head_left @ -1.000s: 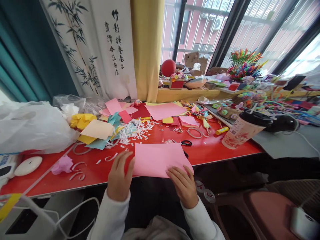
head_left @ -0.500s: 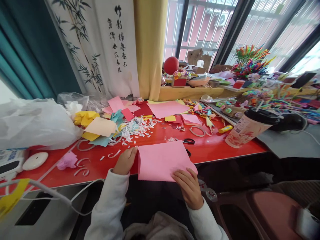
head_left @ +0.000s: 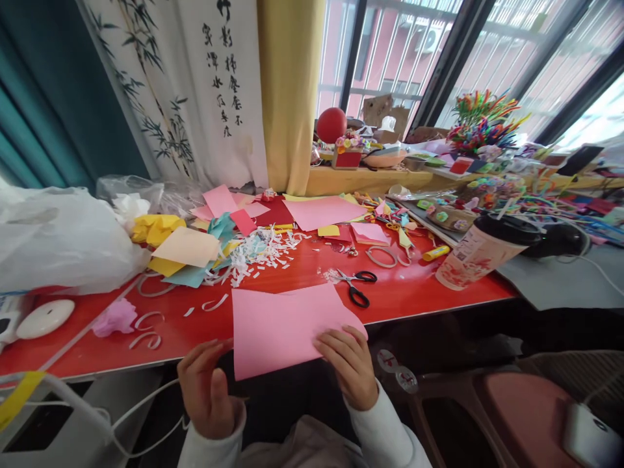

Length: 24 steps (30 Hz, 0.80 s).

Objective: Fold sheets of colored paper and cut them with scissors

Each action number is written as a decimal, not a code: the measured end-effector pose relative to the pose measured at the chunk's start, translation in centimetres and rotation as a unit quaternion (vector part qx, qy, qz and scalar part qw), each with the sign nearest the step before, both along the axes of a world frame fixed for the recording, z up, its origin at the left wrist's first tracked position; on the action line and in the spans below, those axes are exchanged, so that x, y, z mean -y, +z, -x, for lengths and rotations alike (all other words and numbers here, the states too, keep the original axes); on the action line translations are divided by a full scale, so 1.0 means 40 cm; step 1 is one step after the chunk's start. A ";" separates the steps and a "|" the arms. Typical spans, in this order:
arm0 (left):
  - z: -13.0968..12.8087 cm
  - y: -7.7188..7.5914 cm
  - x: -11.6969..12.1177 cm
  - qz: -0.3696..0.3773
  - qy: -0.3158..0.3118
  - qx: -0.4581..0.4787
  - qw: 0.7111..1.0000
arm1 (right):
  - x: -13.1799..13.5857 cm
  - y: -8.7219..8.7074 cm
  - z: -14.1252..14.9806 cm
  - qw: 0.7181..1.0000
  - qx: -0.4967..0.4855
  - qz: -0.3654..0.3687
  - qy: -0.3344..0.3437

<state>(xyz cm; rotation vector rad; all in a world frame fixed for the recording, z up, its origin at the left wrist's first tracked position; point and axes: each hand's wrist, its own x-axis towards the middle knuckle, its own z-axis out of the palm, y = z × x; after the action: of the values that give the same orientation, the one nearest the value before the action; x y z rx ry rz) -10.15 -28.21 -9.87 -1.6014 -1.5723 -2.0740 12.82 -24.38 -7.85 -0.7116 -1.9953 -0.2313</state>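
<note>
A folded sheet of pink paper (head_left: 277, 328) extends over the front edge of the red table. My right hand (head_left: 348, 364) grips its right end, with the fingers on top and the thumb out of sight. At the sheet's left edge, my left hand (head_left: 209, 383) is raised with its fingers and thumb apart, holding nothing; whether a fingertip touches the paper I cannot tell. Just behind the sheet, scissors (head_left: 357, 286) with black handles lie with their blades pointing left.
White paper shreds (head_left: 258, 257) and coloured scraps (head_left: 188, 247) cover the back left of the red table (head_left: 292, 273). A lidded drink cup (head_left: 470, 257) leans at the right near a yellow glue stick (head_left: 435, 253). A plastic bag (head_left: 68, 240) lies at the left.
My left hand has let go of the paper's left edge and moved down and left, opening. My right hand and the sheet have shifted left, and the scissors now show fully.
</note>
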 end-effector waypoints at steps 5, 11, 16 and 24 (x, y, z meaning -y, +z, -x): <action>-0.004 0.001 -0.025 0.064 -0.020 -0.088 0.994 | -0.019 0.004 -0.005 0.999 0.026 0.028 0.011; -0.034 0.053 -0.032 0.110 -0.056 -0.157 0.980 | -0.032 0.004 -0.012 0.998 0.048 0.038 -0.023; -0.030 0.047 -0.034 0.125 -0.095 -0.205 0.966 | -0.016 0.002 -0.005 0.995 0.074 0.053 -0.045; -0.033 0.048 -0.032 0.139 -0.051 -0.257 0.955 | -0.016 -0.007 0.005 0.996 0.044 0.044 -0.066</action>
<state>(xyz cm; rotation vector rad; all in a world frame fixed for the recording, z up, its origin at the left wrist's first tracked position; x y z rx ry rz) -8.84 -26.95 -7.95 -2.1303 -1.6507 -1.3375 12.61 -23.74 -8.14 -0.9052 -2.0550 -0.2578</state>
